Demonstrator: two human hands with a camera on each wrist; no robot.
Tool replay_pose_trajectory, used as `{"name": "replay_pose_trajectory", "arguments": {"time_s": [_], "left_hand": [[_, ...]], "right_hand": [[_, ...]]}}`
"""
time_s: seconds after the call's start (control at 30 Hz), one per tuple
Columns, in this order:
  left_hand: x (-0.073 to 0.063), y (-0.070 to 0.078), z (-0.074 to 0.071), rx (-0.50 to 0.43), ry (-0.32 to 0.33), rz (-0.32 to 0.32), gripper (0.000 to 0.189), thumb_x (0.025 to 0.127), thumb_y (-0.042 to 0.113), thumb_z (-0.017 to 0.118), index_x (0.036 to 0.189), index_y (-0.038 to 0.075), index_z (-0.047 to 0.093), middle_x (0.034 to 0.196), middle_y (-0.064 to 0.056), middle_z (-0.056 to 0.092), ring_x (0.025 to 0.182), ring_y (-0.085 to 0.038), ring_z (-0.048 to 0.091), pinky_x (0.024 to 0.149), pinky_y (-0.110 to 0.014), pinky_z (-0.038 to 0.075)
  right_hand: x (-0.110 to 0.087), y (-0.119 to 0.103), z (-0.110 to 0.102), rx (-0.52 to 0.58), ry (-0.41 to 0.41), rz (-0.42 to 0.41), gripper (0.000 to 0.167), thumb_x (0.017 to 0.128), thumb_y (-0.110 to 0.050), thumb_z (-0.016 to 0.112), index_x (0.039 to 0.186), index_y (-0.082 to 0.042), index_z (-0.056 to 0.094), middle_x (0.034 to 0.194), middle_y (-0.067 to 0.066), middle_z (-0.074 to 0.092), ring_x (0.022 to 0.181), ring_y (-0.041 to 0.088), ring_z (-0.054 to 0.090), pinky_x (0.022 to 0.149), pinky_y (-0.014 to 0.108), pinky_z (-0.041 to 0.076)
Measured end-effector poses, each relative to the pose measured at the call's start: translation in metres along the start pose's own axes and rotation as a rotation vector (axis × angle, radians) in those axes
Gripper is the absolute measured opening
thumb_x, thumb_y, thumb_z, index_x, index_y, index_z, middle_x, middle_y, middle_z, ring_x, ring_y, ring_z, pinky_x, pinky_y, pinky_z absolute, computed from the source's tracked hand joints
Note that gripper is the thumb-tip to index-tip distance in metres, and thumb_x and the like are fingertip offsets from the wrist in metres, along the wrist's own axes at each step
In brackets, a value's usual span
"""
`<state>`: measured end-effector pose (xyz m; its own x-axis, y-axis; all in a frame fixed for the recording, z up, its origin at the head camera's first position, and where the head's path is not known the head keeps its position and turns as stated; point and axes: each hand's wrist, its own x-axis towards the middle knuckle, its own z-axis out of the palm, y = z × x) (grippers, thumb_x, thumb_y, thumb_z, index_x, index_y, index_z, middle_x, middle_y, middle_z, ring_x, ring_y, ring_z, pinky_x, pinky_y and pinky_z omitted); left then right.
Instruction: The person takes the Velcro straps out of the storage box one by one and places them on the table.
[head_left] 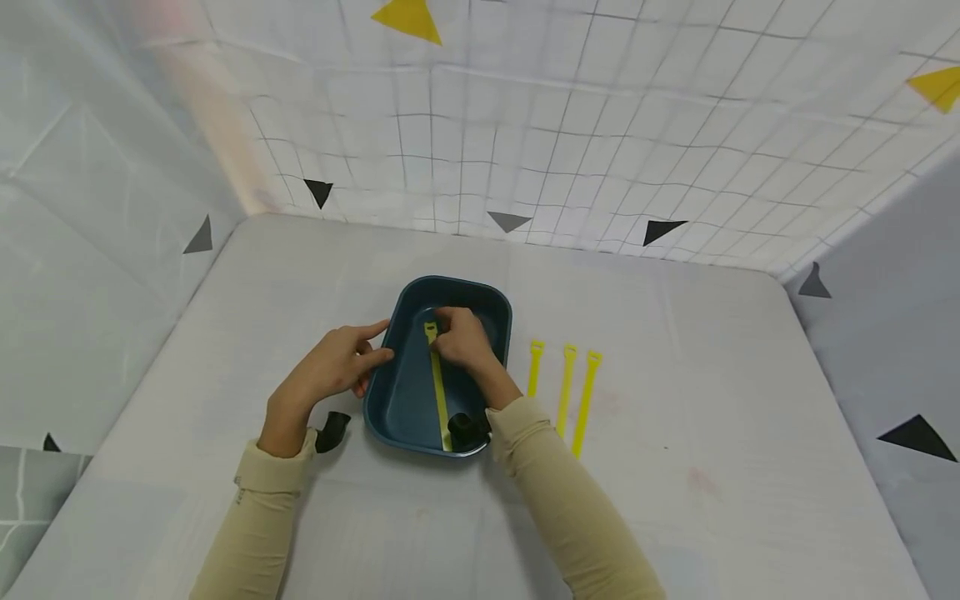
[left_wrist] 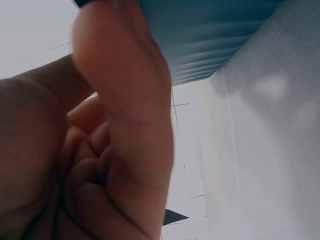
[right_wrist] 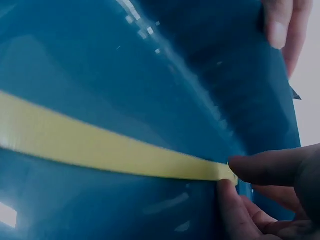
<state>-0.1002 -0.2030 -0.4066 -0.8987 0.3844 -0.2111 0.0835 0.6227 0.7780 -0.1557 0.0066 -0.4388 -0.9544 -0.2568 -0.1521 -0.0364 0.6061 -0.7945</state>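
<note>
A dark blue rectangular tray (head_left: 405,392) stands on the table, with one yellow cable strap (head_left: 439,392) lying lengthwise in it. The strap has a slotted head at its far end. My right hand (head_left: 465,340) reaches into the tray and pinches the strap close to that head, thumb and fingertip on either side of it in the right wrist view. At the tray's left side, my left hand (head_left: 335,360) holds the rim by the fingertips, one inside the wall and another outside. Its other fingers are curled below, and in the left wrist view they hold nothing.
Right of the tray lie three more yellow straps (head_left: 566,387), side by side, their near ends partly hidden by my right sleeve (head_left: 577,508). Black devices (head_left: 333,432) sit at both cuffs. White sheeting with a grid (head_left: 525,142) rises behind the table (head_left: 712,400).
</note>
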Motion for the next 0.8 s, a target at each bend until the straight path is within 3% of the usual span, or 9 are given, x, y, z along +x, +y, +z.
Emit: {"name": "replay_pose_trajectory", "arguments": {"time_s": [0.1,0.27,0.6,0.8], "left_hand": [[-0.0005,0.0003,0.0002,0.000,0.003,0.003,0.061,0.102,0.020,0.057,0.154,0.001,0.031,0.061,-0.004,0.058,0.047,-0.023,0.058,0.050,-0.034,0.050],[-0.0016,0.0017,0.0005,0.000,0.006,0.008,0.061,0.102,0.019,0.058,0.153,0.000,0.031,0.062,-0.004,0.059,0.046,-0.020,0.058,0.050,-0.034,0.051],[-0.0023,0.0016,0.0007,0.000,0.013,0.015,0.061,0.102,0.020,0.058,0.153,-0.001,0.032,0.062,-0.005,0.058,0.047,-0.023,0.058,0.050,-0.033,0.050],[-0.0020,0.0023,0.0005,0.002,0.009,0.018,0.061,0.102,0.021,0.057,0.153,-0.002,0.031,0.063,-0.004,0.058,0.046,-0.021,0.057,0.050,-0.034,0.050]], "right_hand": [[0.0006,0.0004,0.0012,-0.036,-0.016,-0.002,0.056,0.081,0.007,0.067,0.136,0.001,0.058,0.089,0.012,0.058,0.070,0.020,0.051,0.057,0.026,0.042],[-0.0010,-0.0002,0.0011,-0.061,-0.021,-0.009,0.056,0.080,0.010,0.064,0.135,0.001,0.058,0.098,0.014,0.063,0.076,0.021,0.056,0.060,0.026,0.047],[-0.0011,-0.0017,0.0014,-0.100,-0.010,-0.045,0.045,0.080,0.011,0.063,0.124,0.004,0.066,0.093,0.014,0.063,0.074,0.021,0.054,0.057,0.025,0.044],[-0.0012,-0.0008,0.0008,-0.109,-0.032,-0.061,0.055,0.080,0.013,0.060,0.132,-0.001,0.062,0.096,0.016,0.064,0.075,0.022,0.052,0.057,0.025,0.041]]}}
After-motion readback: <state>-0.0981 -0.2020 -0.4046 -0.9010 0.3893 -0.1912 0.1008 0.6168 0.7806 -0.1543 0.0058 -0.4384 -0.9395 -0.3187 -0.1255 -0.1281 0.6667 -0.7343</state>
